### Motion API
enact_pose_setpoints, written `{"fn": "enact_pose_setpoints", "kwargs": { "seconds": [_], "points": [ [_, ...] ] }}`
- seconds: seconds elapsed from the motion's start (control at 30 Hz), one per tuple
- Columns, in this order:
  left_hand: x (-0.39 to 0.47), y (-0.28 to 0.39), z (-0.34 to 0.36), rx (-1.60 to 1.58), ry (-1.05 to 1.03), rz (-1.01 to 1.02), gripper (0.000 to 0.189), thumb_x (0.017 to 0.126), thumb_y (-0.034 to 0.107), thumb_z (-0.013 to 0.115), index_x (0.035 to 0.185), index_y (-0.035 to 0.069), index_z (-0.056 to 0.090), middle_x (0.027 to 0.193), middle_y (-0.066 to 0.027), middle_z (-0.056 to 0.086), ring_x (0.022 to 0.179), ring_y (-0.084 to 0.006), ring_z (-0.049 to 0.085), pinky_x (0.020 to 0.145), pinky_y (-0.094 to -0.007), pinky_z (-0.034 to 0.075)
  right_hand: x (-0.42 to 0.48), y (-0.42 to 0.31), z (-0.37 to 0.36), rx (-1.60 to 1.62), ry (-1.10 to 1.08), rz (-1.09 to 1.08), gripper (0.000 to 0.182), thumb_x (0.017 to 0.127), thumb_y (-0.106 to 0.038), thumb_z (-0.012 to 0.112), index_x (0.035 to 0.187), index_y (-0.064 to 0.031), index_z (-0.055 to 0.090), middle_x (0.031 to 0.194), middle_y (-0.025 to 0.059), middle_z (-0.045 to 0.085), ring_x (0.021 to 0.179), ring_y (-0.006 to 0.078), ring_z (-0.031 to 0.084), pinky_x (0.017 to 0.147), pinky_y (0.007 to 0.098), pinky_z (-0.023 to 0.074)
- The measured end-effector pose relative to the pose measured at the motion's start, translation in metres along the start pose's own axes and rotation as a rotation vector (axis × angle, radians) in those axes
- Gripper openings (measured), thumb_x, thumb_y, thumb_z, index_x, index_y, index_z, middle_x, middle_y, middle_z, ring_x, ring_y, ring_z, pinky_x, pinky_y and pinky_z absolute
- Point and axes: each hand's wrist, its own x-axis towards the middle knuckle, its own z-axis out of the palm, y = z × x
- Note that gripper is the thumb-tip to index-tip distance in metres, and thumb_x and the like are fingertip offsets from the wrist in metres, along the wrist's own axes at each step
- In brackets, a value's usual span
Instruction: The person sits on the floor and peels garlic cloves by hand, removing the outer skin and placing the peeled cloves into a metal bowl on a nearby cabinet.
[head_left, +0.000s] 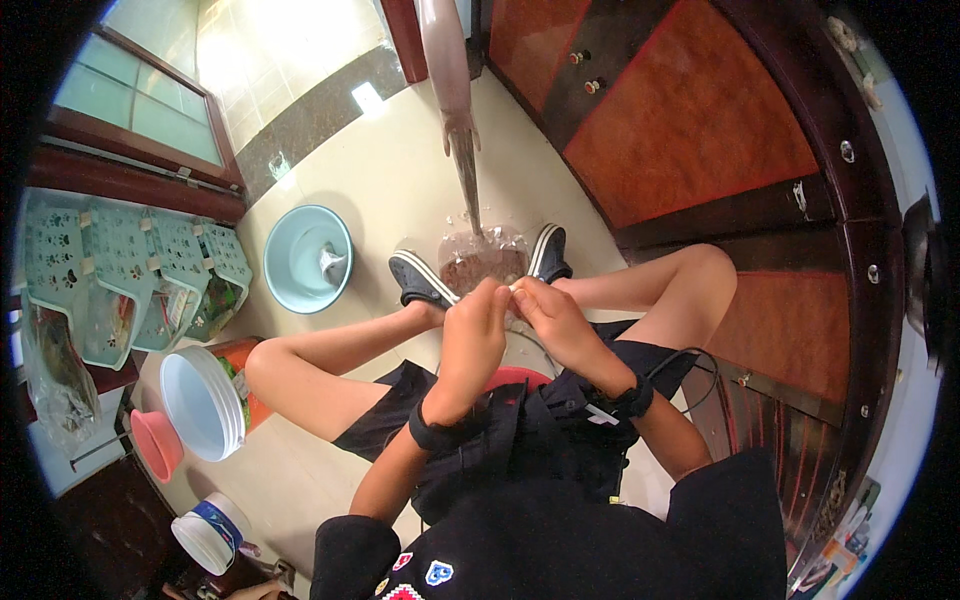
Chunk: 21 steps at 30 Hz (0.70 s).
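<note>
My left hand (474, 346) and my right hand (561, 321) meet in front of me, fingertips together. Between them they pinch a small white piece (514, 288), mostly covered by the fingers; it may be a garlic clove. Past the hands, on the floor between my shoes, stands a translucent pinkish container (487, 259) with reddish-brown contents. Thin, pale, papery scraps lie on its rim and around it. My hands hide its near side. Below my wrists, the edge of something red (517, 376) shows between my legs.
A light blue basin (289, 281) with a grey-white item inside stands left. Nearby are a white bucket (202, 405), a pink basin (157, 446) and a lidded tub (210, 534). Green storage bins (112, 285) line the left; wooden cabinets (697, 112) the right. A dark pole (466, 180) meets the container.
</note>
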Motion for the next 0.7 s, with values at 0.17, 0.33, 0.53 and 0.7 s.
{"fn": "enact_pose_setpoints", "kwargs": {
  "seconds": [0.17, 0.33, 0.53, 0.7],
  "points": [
    [0.002, 0.002, -0.005, -0.099, -0.053, 0.027, 0.022, 0.095, 0.015, 0.046, 0.081, -0.001, 0.052, 0.055, -0.0037, 0.044, 0.051, -0.0087, 0.041, 0.047, -0.0257, 0.035, 0.006, -0.014, -0.013, -0.247, 0.082, -0.298, 0.011, 0.086, -0.008, 0.052, 0.085, 0.0021, 0.054, 0.076, 0.0184, 0.058, 0.075, 0.0355, 0.057, 0.064, 0.0385, 0.0441],
    [0.003, 0.005, -0.017, -0.346, -0.172, -0.065, 0.018, 0.093, 0.007, 0.048, 0.102, -0.004, 0.058, 0.086, -0.0048, 0.062, 0.076, -0.0089, 0.058, 0.065, -0.0216, 0.048, 0.002, -0.025, -0.021, -0.428, 0.069, -0.402, 0.008, 0.081, -0.004, 0.059, 0.084, 0.0016, 0.054, 0.074, 0.0161, 0.056, 0.07, 0.0321, 0.054, 0.062, 0.0378, 0.0432],
    [0.003, 0.009, -0.016, -0.625, -0.059, -0.116, 0.016, 0.091, 0.004, 0.051, 0.1, -0.006, 0.059, 0.089, -0.0062, 0.063, 0.077, -0.0108, 0.06, 0.07, -0.0239, 0.05, -0.002, -0.037, -0.007, -0.42, 0.317, -0.505, 0.014, 0.073, 0.001, 0.063, 0.081, -0.0005, 0.052, 0.072, 0.0113, 0.051, 0.07, 0.0305, 0.052, 0.063, 0.0392, 0.043],
    [0.0, 0.009, -0.019, -0.595, -0.074, -0.121, 0.016, 0.09, 0.005, 0.052, 0.1, -0.005, 0.059, 0.09, -0.0062, 0.063, 0.079, -0.0107, 0.06, 0.072, -0.0242, 0.05, -0.004, -0.038, -0.008, -0.436, 0.298, -0.576, 0.017, 0.07, 0.004, 0.063, 0.078, -0.0005, 0.05, 0.073, 0.0113, 0.051, 0.07, 0.0294, 0.052, 0.062, 0.0378, 0.0431]
  ]
}}
